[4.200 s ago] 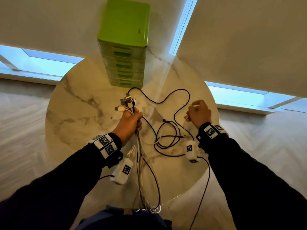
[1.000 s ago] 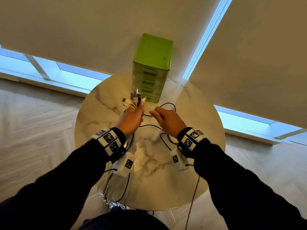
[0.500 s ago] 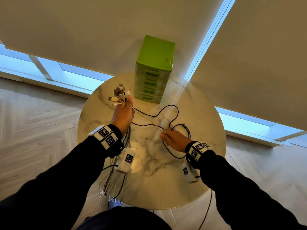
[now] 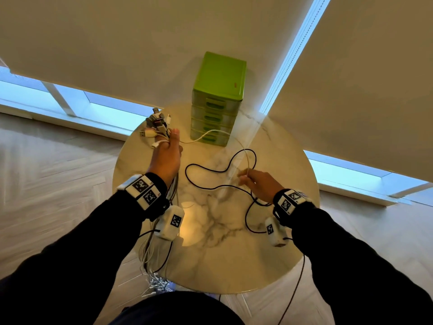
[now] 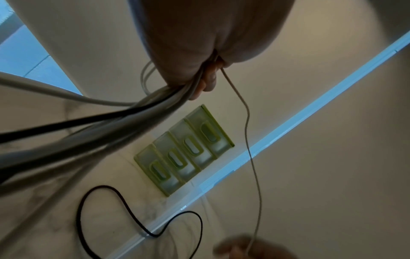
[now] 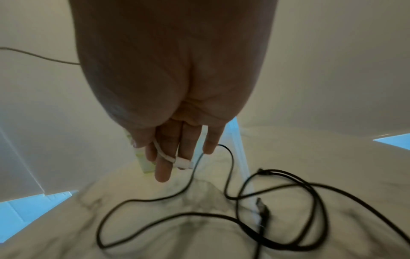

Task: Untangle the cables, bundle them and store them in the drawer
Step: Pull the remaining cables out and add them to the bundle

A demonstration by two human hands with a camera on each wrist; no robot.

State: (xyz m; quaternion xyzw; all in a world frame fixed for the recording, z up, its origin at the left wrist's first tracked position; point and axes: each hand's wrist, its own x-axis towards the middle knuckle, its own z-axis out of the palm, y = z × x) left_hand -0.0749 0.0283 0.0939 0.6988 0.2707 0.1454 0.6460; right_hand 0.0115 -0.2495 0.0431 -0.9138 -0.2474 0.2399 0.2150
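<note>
Left hand: your left hand (image 4: 166, 158) grips the bundle (image 5: 142, 112), plugs (image 4: 156, 124) fanned above your fist, tails hanging off the desk (image 4: 210, 266) edge.
Right hand: your right hand (image 4: 260, 184) pinches the white cable (image 4: 210, 133) near its plug (image 6: 183, 163).
White cable: it arcs from fist to fist, in front of the drawers (image 4: 214, 118).
Black cable: black cable (image 4: 210, 171) lies looped on the desk between your hands.
Drawers: all shut, at the far edge.
</note>
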